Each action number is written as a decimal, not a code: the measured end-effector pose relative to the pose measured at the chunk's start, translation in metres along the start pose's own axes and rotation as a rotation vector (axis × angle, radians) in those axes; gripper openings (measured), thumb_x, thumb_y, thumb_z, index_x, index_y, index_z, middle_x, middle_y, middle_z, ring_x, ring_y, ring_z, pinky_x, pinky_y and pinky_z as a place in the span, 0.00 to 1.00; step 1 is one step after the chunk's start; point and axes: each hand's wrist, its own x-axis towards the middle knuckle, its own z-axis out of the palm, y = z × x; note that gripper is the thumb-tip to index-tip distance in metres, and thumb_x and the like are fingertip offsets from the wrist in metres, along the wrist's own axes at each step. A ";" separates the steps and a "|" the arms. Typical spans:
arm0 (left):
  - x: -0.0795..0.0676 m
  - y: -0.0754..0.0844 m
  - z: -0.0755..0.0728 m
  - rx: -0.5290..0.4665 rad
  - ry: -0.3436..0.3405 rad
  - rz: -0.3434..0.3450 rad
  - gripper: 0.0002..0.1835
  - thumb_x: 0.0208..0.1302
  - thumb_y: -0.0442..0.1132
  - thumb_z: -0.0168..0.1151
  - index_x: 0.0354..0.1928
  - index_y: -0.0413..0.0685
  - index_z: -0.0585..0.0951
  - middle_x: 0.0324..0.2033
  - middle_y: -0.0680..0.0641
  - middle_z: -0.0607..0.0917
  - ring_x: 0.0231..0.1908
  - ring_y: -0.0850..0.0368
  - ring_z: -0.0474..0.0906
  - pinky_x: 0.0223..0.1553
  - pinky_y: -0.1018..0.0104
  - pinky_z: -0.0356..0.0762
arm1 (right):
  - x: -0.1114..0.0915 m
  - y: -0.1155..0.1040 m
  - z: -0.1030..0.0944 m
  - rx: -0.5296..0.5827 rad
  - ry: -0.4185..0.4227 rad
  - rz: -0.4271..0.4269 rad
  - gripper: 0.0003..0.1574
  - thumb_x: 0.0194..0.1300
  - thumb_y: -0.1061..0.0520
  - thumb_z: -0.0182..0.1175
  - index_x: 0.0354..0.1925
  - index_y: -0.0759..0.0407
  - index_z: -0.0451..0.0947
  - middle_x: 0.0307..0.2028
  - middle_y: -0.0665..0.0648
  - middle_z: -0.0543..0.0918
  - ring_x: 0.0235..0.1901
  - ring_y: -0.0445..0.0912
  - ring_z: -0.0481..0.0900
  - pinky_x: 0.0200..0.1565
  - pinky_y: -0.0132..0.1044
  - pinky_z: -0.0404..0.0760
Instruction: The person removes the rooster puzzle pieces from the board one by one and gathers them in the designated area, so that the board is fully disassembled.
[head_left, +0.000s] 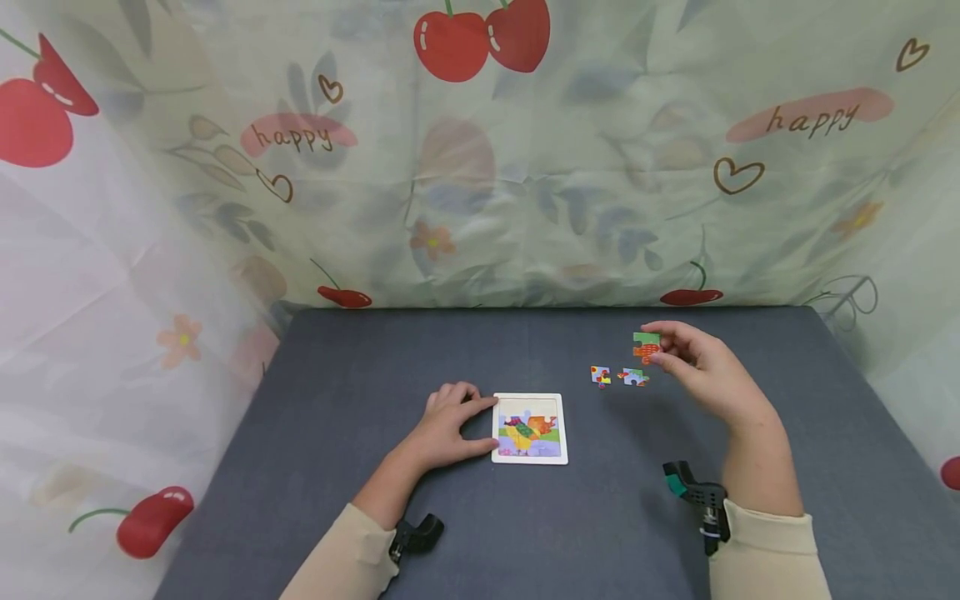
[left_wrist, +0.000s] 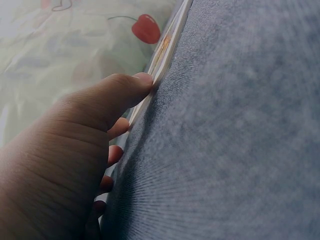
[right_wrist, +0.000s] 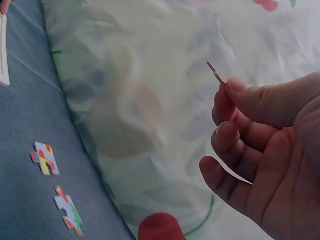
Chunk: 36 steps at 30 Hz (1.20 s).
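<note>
My right hand pinches a green and orange puzzle piece between thumb and fingers, raised over the table. In the right wrist view the held piece appears edge-on. Two loose puzzle pieces, one with red and yellow and one with blue and green, lie below and left of that hand. A white-rimmed puzzle tray lies flat, its lower part filled with a colourful picture. Along the tray's left edge rest the thumb and index finger of my left hand, spread apart.
A dark grey cloth covers the table. Pale curtains printed with cherries hang behind it and at both sides. Black camera mounts are strapped at the left wrist and the right wrist.
</note>
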 end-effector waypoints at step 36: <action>0.000 -0.001 0.003 -0.004 0.021 0.012 0.36 0.63 0.65 0.68 0.71 0.61 0.77 0.50 0.54 0.70 0.49 0.55 0.61 0.51 0.54 0.57 | -0.002 0.095 -0.011 -0.161 0.041 0.365 0.27 0.77 0.51 0.60 0.65 0.65 0.75 0.44 0.62 0.85 0.43 0.54 0.78 0.41 0.40 0.74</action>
